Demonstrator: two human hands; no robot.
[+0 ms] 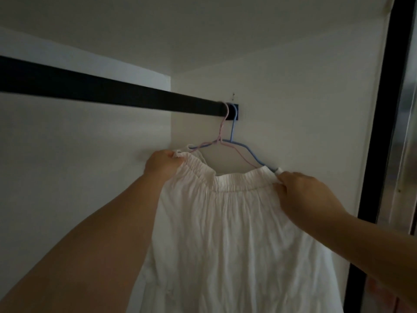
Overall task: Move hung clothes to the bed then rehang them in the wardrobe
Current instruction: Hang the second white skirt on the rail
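A white pleated skirt [237, 222] with an elastic waistband hangs inside the wardrobe. A blue hanger [249, 151] and a pink hanger [220, 134] are both hooked over the black rail [112, 92] at its right end. My left hand [163, 164] pinches the waistband's left corner at the hanger's white clip. My right hand [304, 193] grips the waistband's right corner just below the other white clip [279, 171]. The skirt's lower part runs out of the frame at the bottom.
White wardrobe walls enclose the space, with the back wall [79, 166] on the left and the side wall [293, 120] close behind the hangers. A black door frame [383, 109] stands at the right edge. The rail's left stretch carries nothing.
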